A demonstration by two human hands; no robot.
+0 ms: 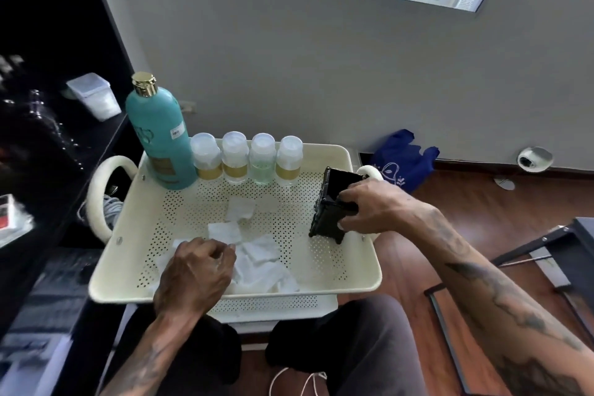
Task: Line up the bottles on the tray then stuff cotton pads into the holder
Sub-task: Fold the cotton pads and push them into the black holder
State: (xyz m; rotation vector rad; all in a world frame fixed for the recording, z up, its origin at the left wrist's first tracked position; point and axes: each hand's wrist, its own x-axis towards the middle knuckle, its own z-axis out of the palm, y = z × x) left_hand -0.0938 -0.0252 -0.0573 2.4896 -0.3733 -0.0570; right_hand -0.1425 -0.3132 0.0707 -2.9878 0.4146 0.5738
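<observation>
Bottles (225, 157) already lined up along tray (334, 286) back edge; stuffing step in hand. Right hand (369, 206) gripping black holder (332, 202), tilted, at tray's right. Left hand (193, 270) fingers curled, pinching cotton pads (260, 264) at tray front. Next: lift pads, push into holder opening.

We log a cream perforated tray (334, 154). Beyond our left hand (196, 270): one tall teal bottle (160, 135) and four small clear bottles (247, 159) in a row along the far rim. Under and beside that hand's curled fingers: loose white cotton pads (257, 260). Our right hand (373, 206) grips a black holder (331, 206), tilted, its opening up.
</observation>
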